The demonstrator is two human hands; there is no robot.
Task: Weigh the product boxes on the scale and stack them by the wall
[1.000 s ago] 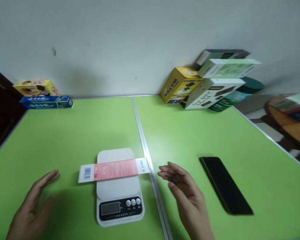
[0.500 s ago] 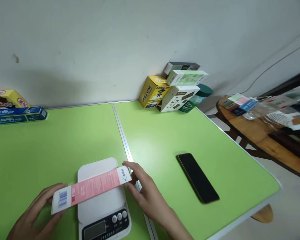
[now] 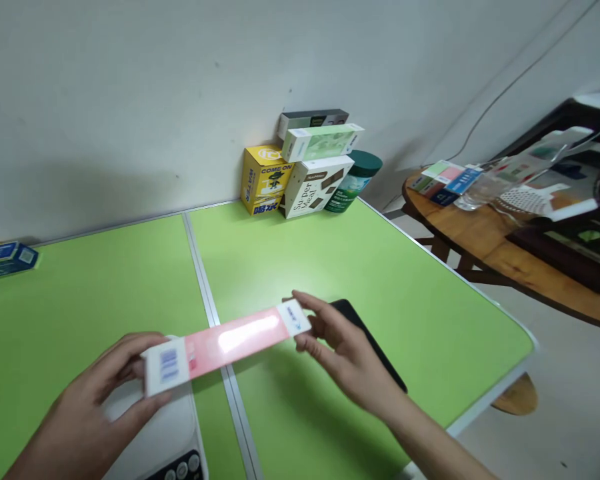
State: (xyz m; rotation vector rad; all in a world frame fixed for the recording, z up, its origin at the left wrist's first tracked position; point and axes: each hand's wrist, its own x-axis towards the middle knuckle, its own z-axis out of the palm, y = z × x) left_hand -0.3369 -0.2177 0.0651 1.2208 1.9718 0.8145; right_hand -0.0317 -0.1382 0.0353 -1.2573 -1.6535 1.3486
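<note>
A long, slim pink and white box (image 3: 235, 340) is held up above the table, its barcode end to the left and its right end a little higher. My left hand (image 3: 100, 393) grips the barcode end between thumb and fingers. The other end is pinched by my right hand (image 3: 340, 350). Under my left hand lies a white digital kitchen scale (image 3: 155, 437), partly hidden; several of its round buttons show at the bottom edge. Behind my right hand a black phone (image 3: 349, 311) lies on the table, partly covered by that hand.
Against the wall stand a yellow box (image 3: 265, 180), a white box (image 3: 317, 187), a green canister (image 3: 353, 183) and a light green box (image 3: 323, 141) on top. A blue box (image 3: 10, 259) lies far left. Right of the green table (image 3: 430, 333) is a wooden table (image 3: 460, 247) with clutter.
Both hands have lifted the pink and white box off the scale and carried it right, towards the phone. The view has turned to the right.
</note>
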